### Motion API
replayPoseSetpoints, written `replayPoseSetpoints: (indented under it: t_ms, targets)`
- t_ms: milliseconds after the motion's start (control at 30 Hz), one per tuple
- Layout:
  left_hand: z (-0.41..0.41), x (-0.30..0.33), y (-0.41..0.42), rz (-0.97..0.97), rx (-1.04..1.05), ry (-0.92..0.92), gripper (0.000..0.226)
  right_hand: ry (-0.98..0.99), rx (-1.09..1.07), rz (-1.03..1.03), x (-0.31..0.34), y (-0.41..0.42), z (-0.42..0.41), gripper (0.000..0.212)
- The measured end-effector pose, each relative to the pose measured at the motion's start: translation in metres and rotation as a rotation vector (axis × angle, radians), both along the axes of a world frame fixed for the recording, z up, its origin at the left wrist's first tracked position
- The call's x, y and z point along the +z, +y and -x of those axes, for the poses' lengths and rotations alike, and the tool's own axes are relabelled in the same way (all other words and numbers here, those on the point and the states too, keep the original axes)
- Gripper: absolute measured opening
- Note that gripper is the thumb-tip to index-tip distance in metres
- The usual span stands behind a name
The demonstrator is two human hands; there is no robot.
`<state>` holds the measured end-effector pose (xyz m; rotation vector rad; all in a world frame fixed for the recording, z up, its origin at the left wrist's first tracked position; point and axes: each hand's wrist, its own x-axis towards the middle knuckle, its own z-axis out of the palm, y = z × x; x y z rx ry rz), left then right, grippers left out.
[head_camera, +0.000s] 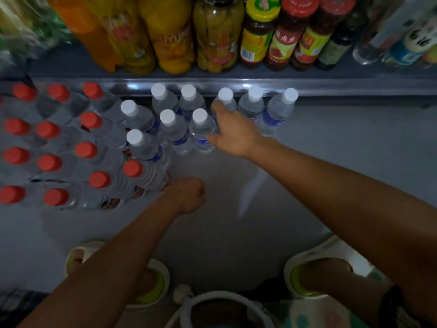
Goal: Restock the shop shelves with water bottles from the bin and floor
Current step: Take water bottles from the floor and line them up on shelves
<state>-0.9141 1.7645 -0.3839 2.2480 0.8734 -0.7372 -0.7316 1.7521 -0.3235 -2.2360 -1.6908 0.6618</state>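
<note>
Several white-capped water bottles with blue labels (201, 129) stand in a cluster on the grey bottom shelf (343, 143). My right hand (233, 136) reaches among them, its fingers wrapped round one white-capped bottle (224, 98) in the back row. To the left stands a block of several red-capped water bottles (89, 150). My left hand (190, 194) is curled into a fist holding nothing, just right of the nearest red-capped bottle (134, 170).
The upper shelf (236, 75) carries jars and juice bottles (217, 34) above its metal front rail. A white bucket rim (220, 301) and my feet in white slippers (307, 275) are at the bottom. Bare shelf surface lies right of the white-capped bottles.
</note>
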Motion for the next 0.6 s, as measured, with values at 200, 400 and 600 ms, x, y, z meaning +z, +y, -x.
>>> replayPoseSetpoints:
  t_ms: [200, 400, 600]
  targets:
    - [0.016, -0.014, -0.006, -0.002, -0.045, 0.058, 0.027, -0.13, 0.097, -0.005, 0.001, 0.03, 0.009, 0.066]
    - [0.018, -0.012, -0.001, -0.01, -0.032, 0.025, 0.026, -0.29, 0.139, -0.007, 0.004, 0.035, 0.013, 0.057]
    - [0.024, 0.004, -0.004, -0.012, -0.115, 0.039, 0.026, -0.268, 0.16, 0.016, 0.012, 0.007, 0.012, 0.035]
